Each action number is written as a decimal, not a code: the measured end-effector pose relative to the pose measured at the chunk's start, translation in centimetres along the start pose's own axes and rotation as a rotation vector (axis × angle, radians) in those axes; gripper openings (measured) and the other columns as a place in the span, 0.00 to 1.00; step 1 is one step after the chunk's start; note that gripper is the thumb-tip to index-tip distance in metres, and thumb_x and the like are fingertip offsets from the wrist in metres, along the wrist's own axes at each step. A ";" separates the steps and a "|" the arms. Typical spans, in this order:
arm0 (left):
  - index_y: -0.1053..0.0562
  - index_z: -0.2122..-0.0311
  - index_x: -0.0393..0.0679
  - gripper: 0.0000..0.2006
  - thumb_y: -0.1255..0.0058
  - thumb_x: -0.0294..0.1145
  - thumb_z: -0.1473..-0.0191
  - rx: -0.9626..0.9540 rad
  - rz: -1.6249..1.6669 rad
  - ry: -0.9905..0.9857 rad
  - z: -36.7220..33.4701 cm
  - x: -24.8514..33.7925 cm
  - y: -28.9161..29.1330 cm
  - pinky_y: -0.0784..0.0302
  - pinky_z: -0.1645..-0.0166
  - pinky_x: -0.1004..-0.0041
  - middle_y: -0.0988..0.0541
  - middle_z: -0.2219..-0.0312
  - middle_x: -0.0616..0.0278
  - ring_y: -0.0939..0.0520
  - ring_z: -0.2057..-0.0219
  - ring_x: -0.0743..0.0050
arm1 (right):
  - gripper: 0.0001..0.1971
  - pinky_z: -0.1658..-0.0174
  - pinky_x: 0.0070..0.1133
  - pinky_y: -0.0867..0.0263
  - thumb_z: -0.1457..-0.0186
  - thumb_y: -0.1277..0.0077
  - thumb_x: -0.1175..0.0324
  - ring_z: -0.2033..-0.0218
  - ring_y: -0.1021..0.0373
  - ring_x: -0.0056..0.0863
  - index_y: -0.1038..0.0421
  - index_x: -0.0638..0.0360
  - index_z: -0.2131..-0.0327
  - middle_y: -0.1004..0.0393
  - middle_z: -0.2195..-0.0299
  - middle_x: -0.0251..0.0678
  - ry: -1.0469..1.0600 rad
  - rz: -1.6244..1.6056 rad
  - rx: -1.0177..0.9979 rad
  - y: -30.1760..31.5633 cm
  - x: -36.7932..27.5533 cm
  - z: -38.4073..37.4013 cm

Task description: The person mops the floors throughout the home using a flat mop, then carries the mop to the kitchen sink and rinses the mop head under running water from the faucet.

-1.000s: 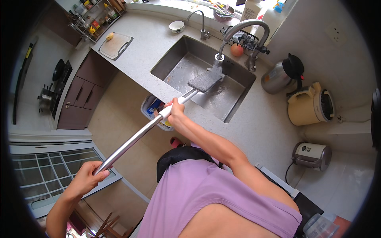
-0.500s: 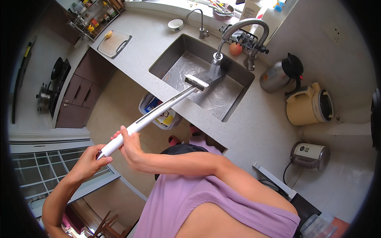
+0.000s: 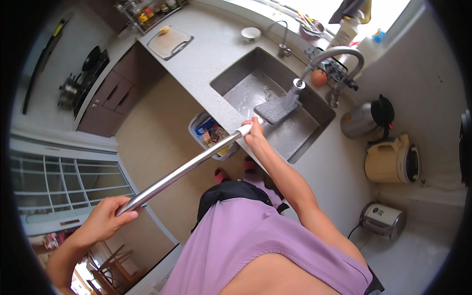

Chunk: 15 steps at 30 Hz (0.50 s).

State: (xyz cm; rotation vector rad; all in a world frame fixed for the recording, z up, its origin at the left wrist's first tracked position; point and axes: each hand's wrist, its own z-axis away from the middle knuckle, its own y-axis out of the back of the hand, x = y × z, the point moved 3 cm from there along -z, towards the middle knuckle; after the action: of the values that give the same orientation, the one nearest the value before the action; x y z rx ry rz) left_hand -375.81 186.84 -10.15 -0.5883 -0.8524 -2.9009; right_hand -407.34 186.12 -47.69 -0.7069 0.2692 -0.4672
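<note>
A flat mop [image 3: 183,171] slants from the lower left to the sink [image 3: 310,143]. My left hand [image 3: 104,217] is wrapped round the far end of its silver pole. My right hand [image 3: 253,132] grips the white sleeve [image 3: 244,130] at the lower end, by the sink's front edge. The grey rectangular mop pad [image 3: 276,111] lies tilted inside the sink. Water runs onto it from the spray head [image 3: 298,84] of the curved faucet [image 3: 339,50]. The joint between sleeve and pad is partly hidden by my right hand.
Right of the sink stand a steel thermos jug [image 3: 359,119], a cream kettle [image 3: 388,161] and another small appliance [image 3: 384,219]. A lined bin [image 3: 195,129] sits below the counter front. A cutting board [image 3: 169,43] and a bowl [image 3: 250,34] lie on the left counter.
My right hand and the white sleeve have slid down the pole to the sink, baring the silver pole. The mop head has swung over, with its pad now under the water. The view has shifted.
</note>
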 end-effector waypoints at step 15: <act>0.29 0.77 0.39 0.16 0.47 0.43 0.65 0.061 -0.330 -0.158 -11.5 1.0 1.6 0.33 0.72 0.66 0.27 0.82 0.58 0.25 0.75 0.64 | 0.12 0.54 0.27 0.44 0.45 0.71 0.62 0.66 0.42 0.27 0.48 0.64 0.67 0.43 0.69 0.37 -0.510 0.187 -0.380 -8.3 14.1 20.9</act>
State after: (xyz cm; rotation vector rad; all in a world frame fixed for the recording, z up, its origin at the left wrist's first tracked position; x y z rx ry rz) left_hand -380.36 179.40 -17.84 -0.7441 -1.1555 -3.1345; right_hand -389.64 185.25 -27.86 -1.1325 -0.0623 -0.0441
